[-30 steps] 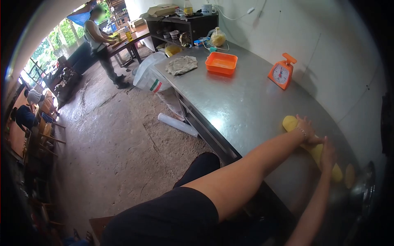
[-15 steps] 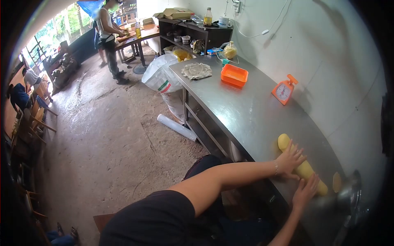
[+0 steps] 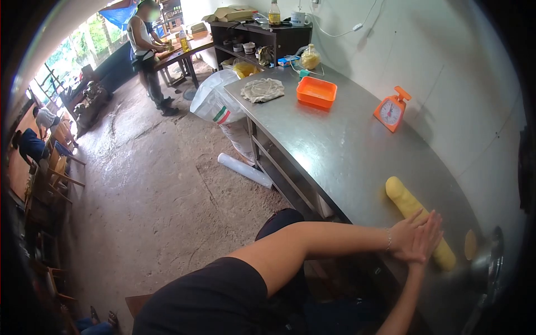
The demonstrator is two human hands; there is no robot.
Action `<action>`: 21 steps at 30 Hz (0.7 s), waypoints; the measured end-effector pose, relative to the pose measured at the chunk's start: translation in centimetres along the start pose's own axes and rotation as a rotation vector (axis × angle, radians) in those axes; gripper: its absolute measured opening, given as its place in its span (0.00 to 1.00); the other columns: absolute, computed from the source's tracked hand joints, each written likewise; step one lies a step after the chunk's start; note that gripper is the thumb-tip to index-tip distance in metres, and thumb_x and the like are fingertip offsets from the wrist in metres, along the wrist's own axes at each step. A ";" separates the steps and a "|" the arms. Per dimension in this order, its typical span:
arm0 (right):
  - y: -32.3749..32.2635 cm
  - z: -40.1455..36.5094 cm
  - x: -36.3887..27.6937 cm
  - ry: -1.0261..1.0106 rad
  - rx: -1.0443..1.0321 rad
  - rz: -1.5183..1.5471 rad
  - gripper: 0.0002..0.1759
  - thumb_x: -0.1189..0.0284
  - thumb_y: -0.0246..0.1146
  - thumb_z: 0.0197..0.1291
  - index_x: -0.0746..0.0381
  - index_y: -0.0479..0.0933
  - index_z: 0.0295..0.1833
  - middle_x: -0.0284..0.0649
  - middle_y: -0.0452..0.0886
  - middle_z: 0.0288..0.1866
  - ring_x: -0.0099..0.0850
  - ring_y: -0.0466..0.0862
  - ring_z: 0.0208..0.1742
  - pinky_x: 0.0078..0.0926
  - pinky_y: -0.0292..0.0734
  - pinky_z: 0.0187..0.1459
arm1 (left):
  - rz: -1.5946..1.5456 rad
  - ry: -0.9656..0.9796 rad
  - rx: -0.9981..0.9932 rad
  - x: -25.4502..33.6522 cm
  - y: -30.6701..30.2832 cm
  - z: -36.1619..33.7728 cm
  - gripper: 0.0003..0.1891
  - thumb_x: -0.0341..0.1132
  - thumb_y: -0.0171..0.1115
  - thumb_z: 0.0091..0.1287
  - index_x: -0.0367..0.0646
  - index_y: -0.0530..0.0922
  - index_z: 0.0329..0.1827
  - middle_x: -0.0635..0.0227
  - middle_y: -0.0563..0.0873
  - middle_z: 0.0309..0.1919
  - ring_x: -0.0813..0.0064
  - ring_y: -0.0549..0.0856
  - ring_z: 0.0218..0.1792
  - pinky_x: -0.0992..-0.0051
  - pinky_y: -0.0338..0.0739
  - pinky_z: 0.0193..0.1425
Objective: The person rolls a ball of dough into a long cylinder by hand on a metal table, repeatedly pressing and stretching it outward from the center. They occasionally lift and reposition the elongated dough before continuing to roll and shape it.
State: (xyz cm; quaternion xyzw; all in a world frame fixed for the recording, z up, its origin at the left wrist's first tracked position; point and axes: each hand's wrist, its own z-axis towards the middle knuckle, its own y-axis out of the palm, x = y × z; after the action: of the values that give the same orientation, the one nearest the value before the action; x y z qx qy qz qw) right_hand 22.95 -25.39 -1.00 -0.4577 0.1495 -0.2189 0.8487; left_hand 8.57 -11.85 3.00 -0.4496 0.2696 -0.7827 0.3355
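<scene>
A long yellow roll of dough (image 3: 403,196) lies slantwise on the steel table (image 3: 335,145). My left hand (image 3: 406,241), with a bracelet at the wrist, is open at the roll's near side, its fingers stretched towards the dough. Crossing against it, my right hand (image 3: 429,237) lies flat with its fingers extended over the middle of the roll. The two hands overlap, so part of the dough between them is hidden. Beyond the roll's near end lies a small flat tan piece (image 3: 470,244), close to a shiny metal bowl (image 3: 492,262).
An orange scale (image 3: 391,110) stands by the wall. Farther back are an orange tray (image 3: 316,94), a crumpled cloth (image 3: 262,90) and a dark shelf (image 3: 279,47). A white sack (image 3: 215,100) and a pale roll (image 3: 245,170) are on the floor. Other people work across the room.
My hands were apart on the dough, the left farther up it. Now they have come together and overlap near its middle. The roll appears slightly farther right as the view shifts.
</scene>
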 end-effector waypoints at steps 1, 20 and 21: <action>0.4 1.0 0.9 0.015 -0.018 -0.043 0.45 0.35 0.37 0.88 0.48 0.53 0.98 0.48 0.55 0.99 0.49 0.53 0.98 0.61 0.38 0.94 | 0.038 0.037 0.091 -2.2 2.2 1.8 0.59 0.81 0.40 0.77 0.39 0.56 0.96 0.39 0.51 0.95 0.39 0.36 0.96 0.35 0.22 0.95; 16.7 14.8 21.4 -0.234 -0.089 -0.016 0.54 0.23 0.36 0.78 0.39 0.45 0.98 0.42 0.44 1.00 0.48 0.42 0.99 0.81 0.35 0.89 | 0.165 -0.401 -0.104 -10.7 -1.8 15.5 0.63 0.84 0.37 0.73 0.37 0.56 0.96 0.41 0.62 0.93 0.37 0.46 0.96 0.20 0.30 0.90; 17.5 15.4 22.4 -0.290 -0.073 0.004 0.56 0.20 0.36 0.76 0.39 0.42 0.99 0.42 0.39 1.01 0.48 0.38 1.00 0.85 0.31 0.88 | 0.147 -0.425 -0.120 -11.0 -2.1 16.1 0.63 0.83 0.37 0.74 0.37 0.55 0.96 0.41 0.61 0.93 0.37 0.46 0.96 0.20 0.30 0.90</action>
State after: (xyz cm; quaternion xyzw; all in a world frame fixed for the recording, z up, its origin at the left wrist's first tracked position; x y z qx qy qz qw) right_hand 53.30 -17.30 -8.70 -0.5146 0.0342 -0.1432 0.8447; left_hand 26.32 -4.07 6.02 -0.6025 0.2708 -0.6267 0.4134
